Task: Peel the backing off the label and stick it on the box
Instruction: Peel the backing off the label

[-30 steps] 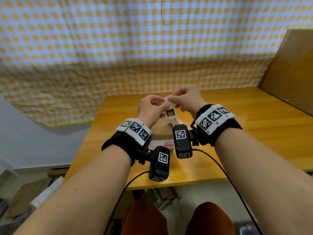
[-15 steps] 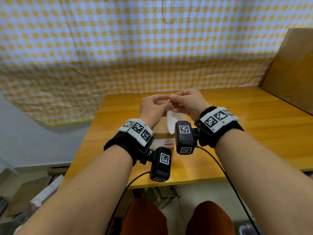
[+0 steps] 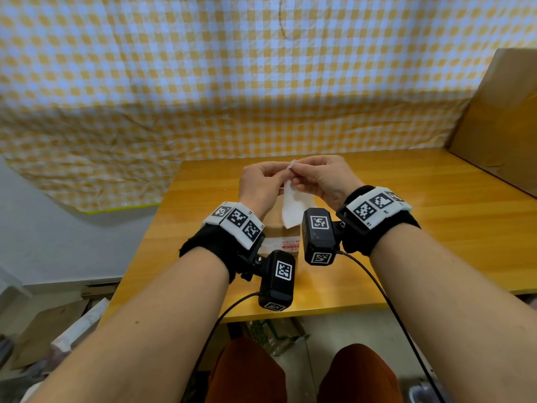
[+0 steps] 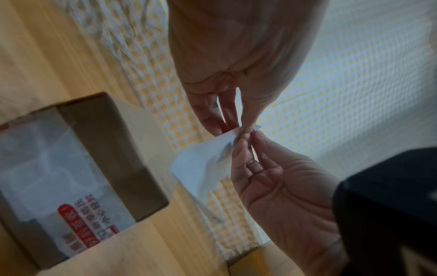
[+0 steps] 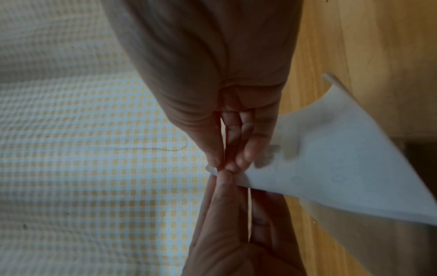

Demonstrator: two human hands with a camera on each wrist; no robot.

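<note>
A white label sheet (image 3: pixel 293 207) hangs by its top corner, blank side toward the head camera. My left hand (image 3: pixel 283 177) and right hand (image 3: pixel 299 173) both pinch that corner, fingertips touching. Below the label, a small brown cardboard box (image 3: pixel 280 234) sits on the wooden table (image 3: pixel 406 228), with a white and red printed sticker on its top. The left wrist view shows the box (image 4: pixel 132 142), the label (image 4: pixel 201 164) and the two pinching hands (image 4: pixel 236 127) (image 4: pixel 247 142). The right wrist view shows the label (image 5: pixel 331 168) curving away from the pinch (image 5: pixel 224 164).
A large cardboard sheet (image 3: pixel 499 120) leans at the table's right rear. Yellow checked cloth (image 3: pixel 203 82) covers the wall behind. The table's front edge (image 3: pixel 319 311) lies just under my wrists. Cardboard and clutter (image 3: pixel 58 330) lie on the floor at the left.
The label has turned: its printed side with a black mark faced me a second ago, now the blank side does. Both hands stay together at the top corner.
</note>
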